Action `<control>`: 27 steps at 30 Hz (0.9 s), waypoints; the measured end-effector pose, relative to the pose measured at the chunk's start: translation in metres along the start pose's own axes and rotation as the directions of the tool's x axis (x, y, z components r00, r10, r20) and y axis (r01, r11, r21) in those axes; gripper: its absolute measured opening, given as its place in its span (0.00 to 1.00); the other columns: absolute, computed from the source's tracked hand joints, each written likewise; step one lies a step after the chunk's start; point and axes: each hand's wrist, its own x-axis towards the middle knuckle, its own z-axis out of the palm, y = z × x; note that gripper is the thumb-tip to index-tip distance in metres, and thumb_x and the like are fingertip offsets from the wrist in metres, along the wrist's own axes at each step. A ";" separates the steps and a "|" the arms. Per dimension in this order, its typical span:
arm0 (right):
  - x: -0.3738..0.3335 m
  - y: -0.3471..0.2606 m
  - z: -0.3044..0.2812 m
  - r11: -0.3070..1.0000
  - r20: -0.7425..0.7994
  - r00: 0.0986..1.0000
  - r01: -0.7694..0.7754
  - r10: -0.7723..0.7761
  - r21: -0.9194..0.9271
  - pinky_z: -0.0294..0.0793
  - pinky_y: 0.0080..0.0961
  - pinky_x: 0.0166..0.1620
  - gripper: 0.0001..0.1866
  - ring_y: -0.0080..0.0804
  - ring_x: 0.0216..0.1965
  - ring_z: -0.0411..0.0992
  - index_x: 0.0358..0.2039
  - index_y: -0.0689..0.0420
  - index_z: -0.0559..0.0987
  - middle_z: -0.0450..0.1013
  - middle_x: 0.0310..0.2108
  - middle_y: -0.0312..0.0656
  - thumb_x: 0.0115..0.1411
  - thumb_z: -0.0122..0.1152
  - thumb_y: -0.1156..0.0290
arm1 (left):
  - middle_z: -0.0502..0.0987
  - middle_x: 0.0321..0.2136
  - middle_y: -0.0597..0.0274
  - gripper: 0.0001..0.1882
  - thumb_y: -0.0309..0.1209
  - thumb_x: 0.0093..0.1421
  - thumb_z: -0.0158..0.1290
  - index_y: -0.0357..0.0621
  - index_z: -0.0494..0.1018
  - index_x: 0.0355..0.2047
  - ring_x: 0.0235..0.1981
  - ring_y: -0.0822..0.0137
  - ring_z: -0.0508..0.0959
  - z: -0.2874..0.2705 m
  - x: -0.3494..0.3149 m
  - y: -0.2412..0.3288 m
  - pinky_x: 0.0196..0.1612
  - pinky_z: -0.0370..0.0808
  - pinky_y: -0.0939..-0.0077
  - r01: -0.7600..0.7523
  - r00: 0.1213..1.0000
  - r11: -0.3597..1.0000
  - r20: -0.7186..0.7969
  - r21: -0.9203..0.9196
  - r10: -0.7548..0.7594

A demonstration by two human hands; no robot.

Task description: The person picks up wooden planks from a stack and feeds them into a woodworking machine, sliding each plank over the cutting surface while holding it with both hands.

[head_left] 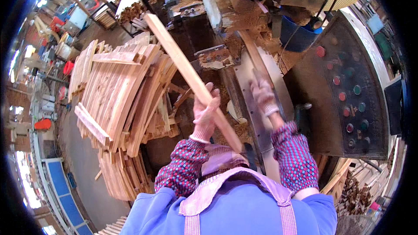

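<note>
My left hand (204, 119), in a pale knitted-cuff glove, is closed around a long squared wooden board (185, 71). The board slants from the upper left down to its near end in front of my chest. My right hand (263, 95), also gloved, reaches forward over the metal bed (250, 98) of a woodworking machine. It is at the near end of a second wooden strip (254, 54), which lies along the bed toward the machine head. Motion smears the right fingers, so their grip on that strip is unclear.
A large stack of wooden boards (115, 91) stands at the left, some lying crosswise on top. Sawdust covers the machine head (239, 6). At the right is a dark control panel (348, 91) with red and green buttons. A blue bin (298, 34) sits behind it.
</note>
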 end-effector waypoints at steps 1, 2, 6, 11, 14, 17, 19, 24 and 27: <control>-0.010 -0.032 -0.022 0.829 0.206 0.976 -0.167 0.064 0.533 0.66 0.34 0.58 0.33 0.43 0.60 0.64 0.65 0.56 0.59 0.58 0.65 0.50 0.61 0.57 0.66 | 0.68 0.56 0.56 0.34 0.21 0.56 0.58 0.41 0.58 0.62 0.52 0.62 0.73 0.009 -0.001 0.000 0.56 0.73 0.68 0.012 1.000 0.999 0.000 0.035 -0.012; -0.028 -0.063 -0.048 0.585 0.366 0.931 -0.288 -0.015 0.758 0.67 0.33 0.58 0.37 0.43 0.60 0.65 0.66 0.56 0.57 0.56 0.66 0.50 0.60 0.60 0.66 | 0.68 0.56 0.58 0.34 0.22 0.57 0.58 0.41 0.56 0.63 0.54 0.65 0.72 0.018 -0.006 0.004 0.57 0.70 0.71 0.040 0.999 0.998 0.024 0.052 -0.041; -0.107 -0.106 -0.109 0.679 0.515 0.855 -0.347 -0.053 0.646 0.69 0.35 0.57 0.48 0.50 0.57 0.68 0.69 0.59 0.50 0.60 0.62 0.60 0.54 0.66 0.59 | 0.62 0.60 0.50 0.36 0.32 0.61 0.56 0.32 0.54 0.64 0.63 0.54 0.63 -0.008 -0.024 0.019 0.64 0.60 0.66 -0.377 0.922 0.470 0.374 0.798 0.105; -0.201 -0.061 -0.171 0.761 0.539 0.685 -0.638 0.491 0.117 0.67 0.42 0.58 0.46 0.59 0.56 0.67 0.68 0.62 0.51 0.63 0.59 0.63 0.56 0.61 0.58 | 0.64 0.60 0.40 0.47 0.48 0.53 0.63 0.33 0.56 0.64 0.59 0.48 0.66 -0.113 0.010 0.226 0.60 0.64 0.58 0.102 0.805 -0.465 0.202 0.880 0.558; -0.265 -0.034 -0.157 0.911 0.393 0.823 -0.360 0.411 -0.199 0.58 0.46 0.64 0.40 0.58 0.62 0.60 0.66 0.66 0.56 0.61 0.62 0.59 0.59 0.57 0.59 | 0.59 0.64 0.41 0.50 0.49 0.51 0.62 0.34 0.53 0.66 0.64 0.48 0.62 -0.223 0.027 0.331 0.65 0.59 0.59 0.565 0.768 -0.506 -0.191 0.652 0.611; -0.237 -0.019 -0.114 0.916 0.358 0.866 -0.234 0.349 -0.326 0.49 0.49 0.68 0.35 0.57 0.67 0.52 0.64 0.67 0.60 0.58 0.65 0.55 0.61 0.52 0.59 | 0.67 0.58 0.41 0.49 0.56 0.51 0.60 0.30 0.60 0.62 0.59 0.50 0.69 -0.379 0.026 0.385 0.59 0.66 0.59 0.653 0.737 -0.095 -0.601 0.751 0.311; -0.175 -0.011 -0.093 0.930 0.319 0.898 -0.206 0.303 -0.305 0.46 0.49 0.69 0.31 0.54 0.68 0.50 0.63 0.65 0.63 0.56 0.66 0.53 0.63 0.47 0.60 | 0.71 0.54 0.44 0.45 0.53 0.51 0.61 0.32 0.63 0.60 0.54 0.51 0.72 -0.392 0.031 0.346 0.56 0.68 0.59 0.667 0.677 0.100 -0.657 0.738 0.331; -0.034 0.044 0.013 0.935 0.169 0.975 -0.076 0.141 -0.346 0.56 0.50 0.64 0.26 0.51 0.62 0.60 0.59 0.61 0.67 0.62 0.62 0.53 0.63 0.51 0.62 | 0.77 0.43 0.55 0.34 0.43 0.51 0.61 0.38 0.69 0.56 0.42 0.54 0.75 -0.459 0.053 0.353 0.47 0.72 0.58 0.808 0.581 -0.233 -0.669 0.541 0.464; 0.025 0.052 0.025 0.977 0.110 0.974 -0.183 0.195 -0.111 0.58 0.36 0.65 0.26 0.45 0.63 0.60 0.59 0.63 0.66 0.64 0.60 0.54 0.63 0.50 0.66 | 0.75 0.42 0.53 0.31 0.41 0.52 0.60 0.40 0.70 0.54 0.42 0.54 0.76 -0.436 0.014 0.361 0.48 0.72 0.56 0.660 0.614 0.343 -0.743 0.668 0.264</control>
